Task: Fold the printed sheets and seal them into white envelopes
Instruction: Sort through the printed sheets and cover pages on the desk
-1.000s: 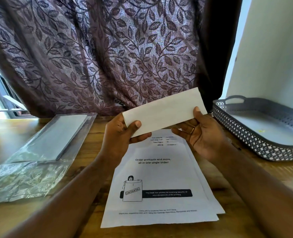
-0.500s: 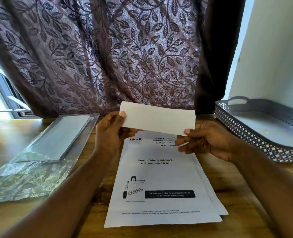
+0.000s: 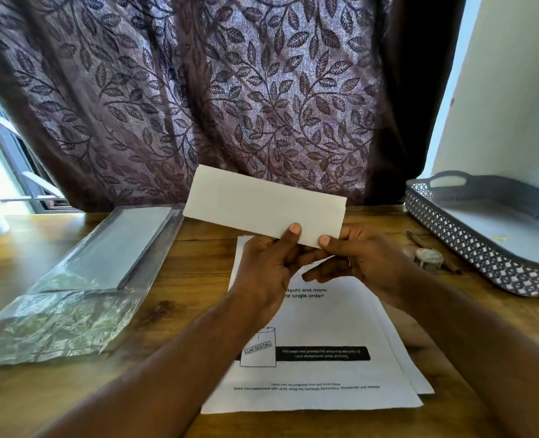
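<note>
Two hands, left hand (image 3: 263, 267) and right hand (image 3: 364, 263), pinch one white envelope (image 3: 261, 205) above the printed sheets (image 3: 318, 330); both grasp its lower edge.

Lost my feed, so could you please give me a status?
Left hand, right hand pinch white envelope, aloft. Printed sheets flat, unfolded, beneath. Nothing blocking.

Small print on printed sheets (image 3: 325, 317) unreadable; tray (image 3: 470, 245) cut by right edge

One left hand (image 3: 268, 270) and one right hand (image 3: 366, 263) pinch one white envelope (image 3: 261, 205). Beneath the grip lie at least two printed sheets (image 3: 321, 327). Left of it, one plastic packet (image 3: 72, 295); right of it, one grey tray (image 3: 470, 248), one tape roll (image 3: 427, 259), one pen (image 3: 415, 237).
</note>
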Tool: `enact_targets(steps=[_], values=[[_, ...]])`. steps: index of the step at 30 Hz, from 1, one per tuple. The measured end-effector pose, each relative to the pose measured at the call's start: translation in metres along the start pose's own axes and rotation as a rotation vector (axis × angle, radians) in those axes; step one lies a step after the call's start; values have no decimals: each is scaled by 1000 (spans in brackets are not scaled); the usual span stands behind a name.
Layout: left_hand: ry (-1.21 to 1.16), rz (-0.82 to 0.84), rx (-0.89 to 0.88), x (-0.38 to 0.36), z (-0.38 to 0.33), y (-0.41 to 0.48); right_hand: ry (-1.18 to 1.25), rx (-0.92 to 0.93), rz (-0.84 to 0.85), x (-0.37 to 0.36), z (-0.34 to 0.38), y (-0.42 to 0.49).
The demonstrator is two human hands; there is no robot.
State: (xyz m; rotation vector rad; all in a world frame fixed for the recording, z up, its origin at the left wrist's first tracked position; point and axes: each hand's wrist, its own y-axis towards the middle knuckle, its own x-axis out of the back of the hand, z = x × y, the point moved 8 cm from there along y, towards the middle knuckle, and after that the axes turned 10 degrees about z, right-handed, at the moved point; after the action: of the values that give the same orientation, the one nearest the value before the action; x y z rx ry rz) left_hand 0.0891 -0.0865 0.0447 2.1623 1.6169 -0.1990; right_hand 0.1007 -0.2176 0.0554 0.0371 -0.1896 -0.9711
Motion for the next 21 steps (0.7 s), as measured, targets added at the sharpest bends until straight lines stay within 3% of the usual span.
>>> enact_targets(steps=[6, 12, 21], values=[[-189, -152, -48, 23, -20, 0, 38, -14, -12, 15, -3, -3], [-193, -254, -118, 54, -41, 3, 107, -56, -39, 30, -10, -5], [-187, -248, -98, 60, -39, 6, 93, -88, -25, 39, -12, -10]])
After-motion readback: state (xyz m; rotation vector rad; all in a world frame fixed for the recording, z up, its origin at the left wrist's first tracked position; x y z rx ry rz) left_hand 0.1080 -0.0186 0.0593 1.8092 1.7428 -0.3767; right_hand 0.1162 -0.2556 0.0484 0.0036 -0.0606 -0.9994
